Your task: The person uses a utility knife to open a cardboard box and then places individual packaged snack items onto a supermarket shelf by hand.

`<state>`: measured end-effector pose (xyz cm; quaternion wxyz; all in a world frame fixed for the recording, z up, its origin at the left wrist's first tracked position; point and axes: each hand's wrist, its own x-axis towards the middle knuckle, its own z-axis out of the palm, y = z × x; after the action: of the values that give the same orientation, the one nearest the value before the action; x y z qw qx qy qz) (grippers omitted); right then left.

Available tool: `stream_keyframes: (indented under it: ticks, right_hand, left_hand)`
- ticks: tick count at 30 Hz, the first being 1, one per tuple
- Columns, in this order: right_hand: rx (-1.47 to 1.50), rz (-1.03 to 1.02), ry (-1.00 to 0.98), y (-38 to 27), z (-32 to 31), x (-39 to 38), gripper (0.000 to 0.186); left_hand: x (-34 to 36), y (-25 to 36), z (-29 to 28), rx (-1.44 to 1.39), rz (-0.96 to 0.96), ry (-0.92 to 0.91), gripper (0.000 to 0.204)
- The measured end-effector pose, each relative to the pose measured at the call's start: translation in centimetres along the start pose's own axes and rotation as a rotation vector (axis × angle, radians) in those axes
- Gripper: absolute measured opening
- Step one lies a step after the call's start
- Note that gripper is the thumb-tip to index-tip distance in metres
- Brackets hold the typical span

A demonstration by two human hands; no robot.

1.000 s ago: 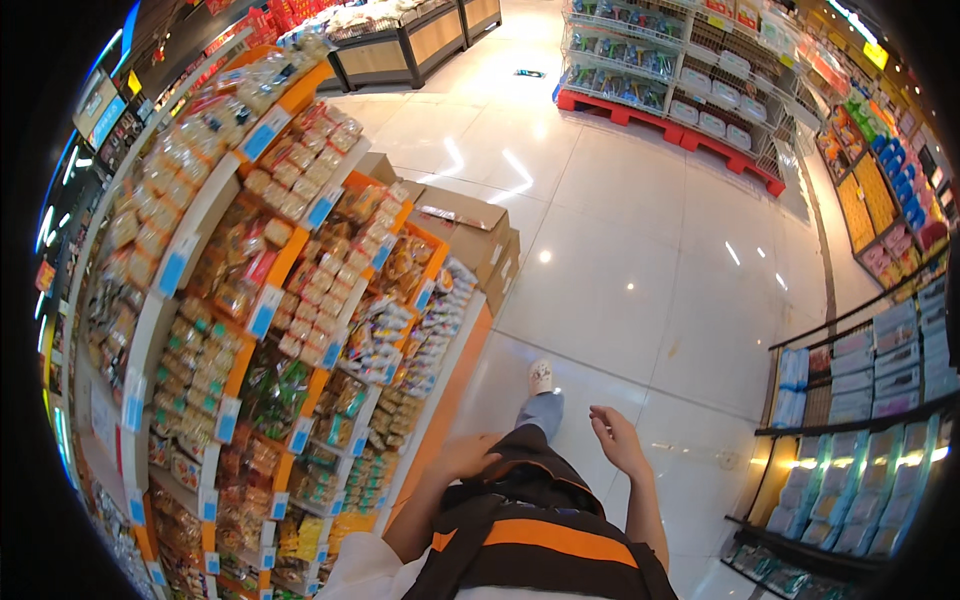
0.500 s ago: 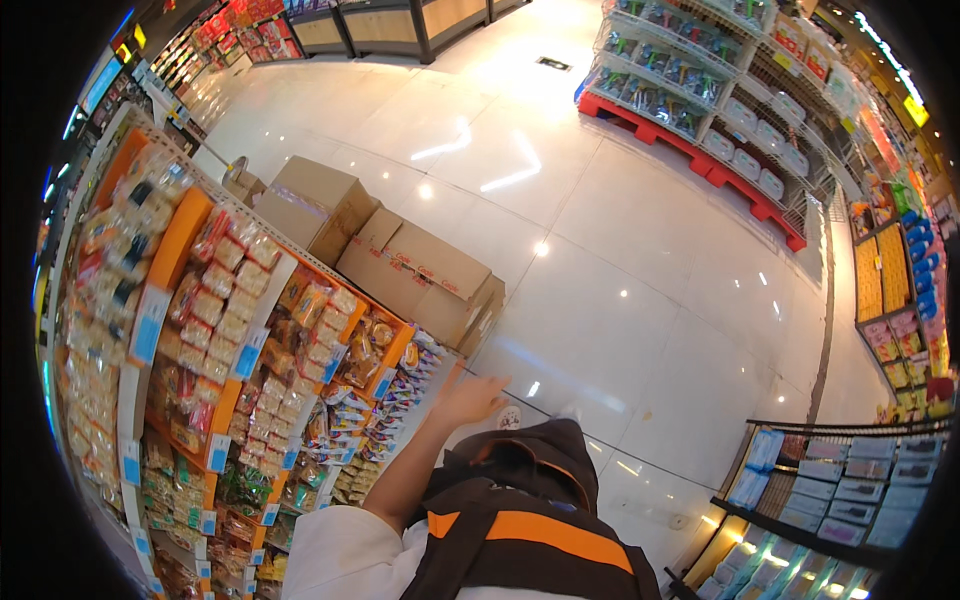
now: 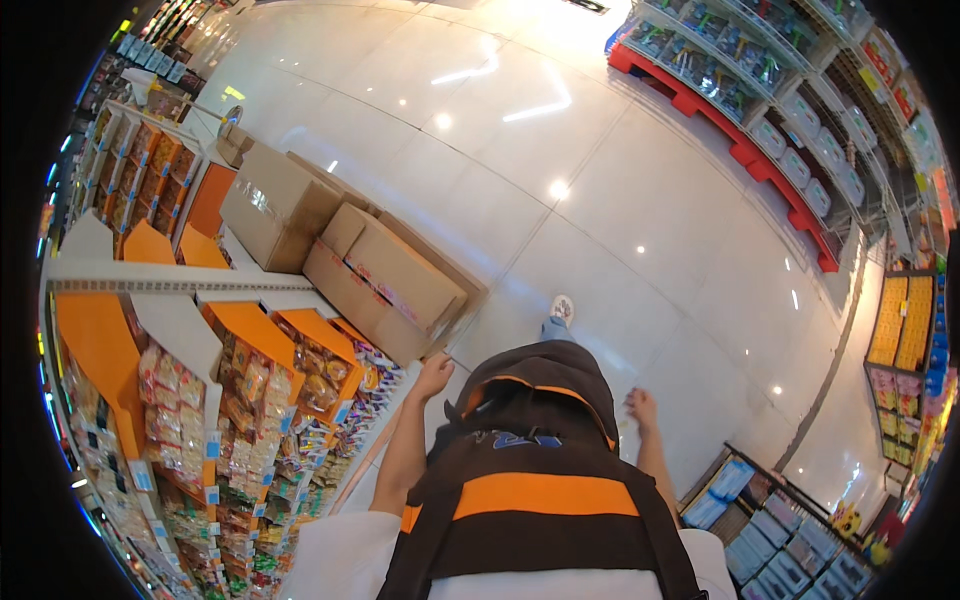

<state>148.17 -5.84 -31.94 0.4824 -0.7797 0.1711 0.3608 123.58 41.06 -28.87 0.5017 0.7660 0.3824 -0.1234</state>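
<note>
A: Now, where is your left hand (image 3: 434, 377) sitting?
B: You're reaching it, fingers loosely curled and empty, toward the corner of the lower cardboard box (image 3: 385, 288) beside the snack shelf (image 3: 250, 400).
A: And your right hand (image 3: 641, 408)?
B: You're hanging it loosely curled over the white floor (image 3: 620, 230).

The boxes (image 3: 340, 240) at ten o'clock were brown. The apron (image 3: 540, 500) was dark with an orange stripe. The floor (image 3: 620, 200) was shiny white.

Single head-worn fisheye view, looking steeply down the wearer's front onto a glossy white tiled floor (image 3: 640, 230). Stocked orange-trimmed snack shelves (image 3: 200, 400) curve close along the left rim.
</note>
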Motion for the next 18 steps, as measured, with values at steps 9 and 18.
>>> stream_keyframes:
  ticks: [9,18]
  right_hand:
    - [-0.149,-0.219,0.029,-31.2,-1.6,19.8,0.032]
    - [-0.384,-0.136,-0.338,-32.8,11.7,25.3,0.027]
  left_hand:
    - [3.8,7.2,1.1,-0.371,-0.344,0.083,0.048]
    - [12.8,8.8,-1.2,-0.641,-0.593,0.213,0.049]
